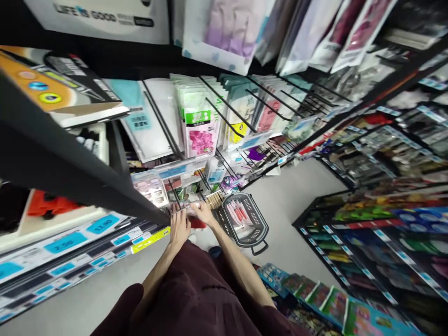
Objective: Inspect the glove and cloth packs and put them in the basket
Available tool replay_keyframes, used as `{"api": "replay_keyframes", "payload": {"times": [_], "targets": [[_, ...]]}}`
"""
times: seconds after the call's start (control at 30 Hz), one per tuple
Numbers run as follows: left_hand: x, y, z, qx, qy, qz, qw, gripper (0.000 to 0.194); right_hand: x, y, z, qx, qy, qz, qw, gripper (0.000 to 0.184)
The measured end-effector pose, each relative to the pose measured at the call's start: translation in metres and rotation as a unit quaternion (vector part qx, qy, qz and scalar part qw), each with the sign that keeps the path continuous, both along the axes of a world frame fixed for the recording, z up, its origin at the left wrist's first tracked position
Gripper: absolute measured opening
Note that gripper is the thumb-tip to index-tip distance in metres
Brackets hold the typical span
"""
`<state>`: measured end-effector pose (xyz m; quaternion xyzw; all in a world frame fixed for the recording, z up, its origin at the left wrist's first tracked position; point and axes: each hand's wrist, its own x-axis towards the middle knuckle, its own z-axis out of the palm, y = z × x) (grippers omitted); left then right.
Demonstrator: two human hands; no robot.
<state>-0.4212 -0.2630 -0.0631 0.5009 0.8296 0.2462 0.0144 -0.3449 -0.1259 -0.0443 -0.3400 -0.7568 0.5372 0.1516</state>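
Low in front of me, my left hand (179, 224) lies with its fingers stretched forward over goods at the lower hooks of the rack. Close to its right, my right hand (203, 213) has its thumb and fingers drawn together at the end of a pale, shiny packet; what exactly it grips is too small to make out. Something red (197, 223) shows below both hands. A dark grey shopping basket (259, 212) stands on the floor right of my right forearm, with several pink-and-white packets (239, 212) inside.
Above my hands, metal hooks (224, 116) carry flat packs, among them a green-and-pink pack (200, 135). A black shelf post (87, 172) rises at the left beside price-tagged shelves (66, 240). Packed shelves (378, 224) line the aisle's right side. Grey floor (297, 186) lies between.
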Motion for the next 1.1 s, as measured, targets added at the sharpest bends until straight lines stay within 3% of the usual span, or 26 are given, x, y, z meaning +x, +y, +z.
{"api": "replay_keyframes", "payload": {"times": [0.13,0.27,0.53,0.63,0.83,1.1], "targets": [[-0.005,0.009,-0.008,0.014,-0.006,0.001,1.0,0.065,0.011,-0.012,-0.015,-0.034,0.006,-0.043,0.998,0.035],[-0.013,0.023,-0.007,0.017,-0.02,0.028,0.999,0.07,0.03,-0.026,-0.037,-0.092,0.008,-0.09,0.992,0.043],[-0.039,0.066,-0.002,-0.011,-0.15,0.103,0.983,0.064,0.091,-0.076,-0.087,-0.223,-0.002,-0.184,0.957,0.06],[-0.05,0.082,0.005,-0.004,-0.147,0.126,0.981,0.069,0.117,-0.095,-0.1,-0.248,-0.013,-0.226,0.942,0.062],[-0.069,0.108,0.014,0.044,-0.002,0.156,0.987,0.082,0.152,-0.093,-0.115,-0.264,-0.024,-0.318,0.91,0.05],[-0.066,0.126,0.041,0.068,-0.039,0.15,0.986,0.098,0.175,-0.084,-0.123,-0.262,-0.031,-0.426,0.865,0.02]]}}
